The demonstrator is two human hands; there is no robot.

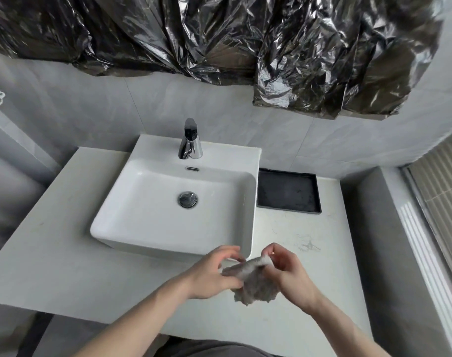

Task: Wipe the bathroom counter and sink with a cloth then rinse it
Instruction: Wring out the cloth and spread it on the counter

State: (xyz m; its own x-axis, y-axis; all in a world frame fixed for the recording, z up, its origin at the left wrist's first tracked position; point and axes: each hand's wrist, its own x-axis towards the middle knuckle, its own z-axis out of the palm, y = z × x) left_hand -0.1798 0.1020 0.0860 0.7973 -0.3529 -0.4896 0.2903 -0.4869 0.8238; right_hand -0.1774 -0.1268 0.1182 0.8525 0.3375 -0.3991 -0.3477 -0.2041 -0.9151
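Crumpled black plastic sheeting (245, 39) across the top, hung over the grey tiled wall (78, 109). Below it, a pale counter (52, 266) running from the left wall to a grey ledge on the right, front edge near the bottom of the view. On the counter, a white square basin (142, 217) with nothing inside but the closed chrome drain plug (188, 199) and the overflow slot under the chrome tap (190, 140); no water visible in the bowl. Just right of the basin, touching or nearly touching its side, a shallow black tray (288, 191), holding nothing but a few faint smears. Bare counter to the left of the basin and in front of the tray, with a small grey smudge (308, 245) on the right-hand stretch.

Lower centre, both forearms reaching in from the bottom edge, meeting just in front of the basin's near right corner. Left hand (212, 274) palm down, fingers curled, pinching one end of a grey, fluffy cloth (255, 284). Right hand (289, 269) opposite, thumb and fingertips pinching the cloth's upper edge. Cloth bunched between the two hands, hanging above the counter, clear of the basin rim.
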